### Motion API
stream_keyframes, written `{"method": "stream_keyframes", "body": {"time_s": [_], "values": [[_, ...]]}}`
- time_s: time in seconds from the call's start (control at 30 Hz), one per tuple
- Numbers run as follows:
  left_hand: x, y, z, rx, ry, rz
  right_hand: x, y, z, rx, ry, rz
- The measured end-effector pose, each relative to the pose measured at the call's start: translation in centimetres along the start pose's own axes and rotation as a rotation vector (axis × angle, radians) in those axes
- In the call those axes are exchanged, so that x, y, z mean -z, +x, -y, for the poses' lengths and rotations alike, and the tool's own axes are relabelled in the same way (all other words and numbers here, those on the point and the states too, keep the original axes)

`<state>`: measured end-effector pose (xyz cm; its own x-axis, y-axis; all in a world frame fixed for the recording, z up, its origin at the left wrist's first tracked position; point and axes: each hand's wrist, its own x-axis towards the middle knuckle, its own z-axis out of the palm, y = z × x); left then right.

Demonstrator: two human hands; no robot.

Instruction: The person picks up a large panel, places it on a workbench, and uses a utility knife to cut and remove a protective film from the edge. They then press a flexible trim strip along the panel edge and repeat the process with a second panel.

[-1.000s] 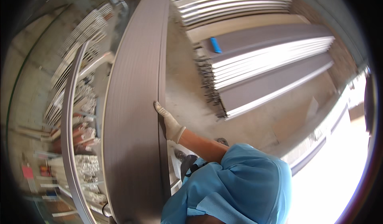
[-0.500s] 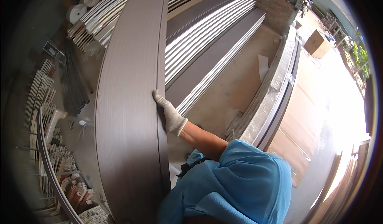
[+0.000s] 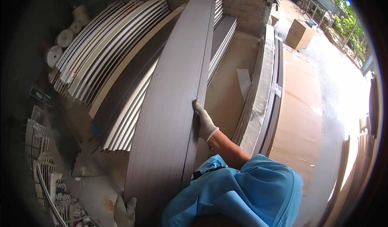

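A long grey-brown panel with a grooved right edge stretches away from my body, over the stacks behind it. My gloved right hand grips its right edge about midway, thumb on the top face and the other fingers hidden at the side. At the panel's lower left edge is my gloved left hand, thumb on the near face and fingers along the outer side. Under and beside the panel lies a stack of matching dark panels with pale ribbed edges.
Pale curved-looking panels are stacked at the far left, near white rolls. Plastic-wrapped lengths and cardboard sheeting lie to the right. A cardboard box stands at the far right. Cut profiles fill the left side.
The panel has swung to the right, its far end now in view over the stacks. My right hand has moved right with it, and my left hand has come into sight at the lower left.
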<state>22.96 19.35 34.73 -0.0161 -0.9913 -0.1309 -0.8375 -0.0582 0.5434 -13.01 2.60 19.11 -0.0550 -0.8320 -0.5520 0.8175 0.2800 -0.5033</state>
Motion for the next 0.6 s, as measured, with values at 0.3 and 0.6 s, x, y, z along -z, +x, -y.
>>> {"method": "stream_keyframes", "body": {"time_s": [0.3, 0.6], "values": [[-7.4, 16.9, -7.8, 0.002, 0.023, 0.218, 8.7, 10.5, 10.2, 0.019, 0.056, -0.178], [-17.6, 37.2, -11.6, 0.011, 0.162, 0.428, 12.2, 25.6, 21.2, 0.096, 0.060, -0.275]]}}
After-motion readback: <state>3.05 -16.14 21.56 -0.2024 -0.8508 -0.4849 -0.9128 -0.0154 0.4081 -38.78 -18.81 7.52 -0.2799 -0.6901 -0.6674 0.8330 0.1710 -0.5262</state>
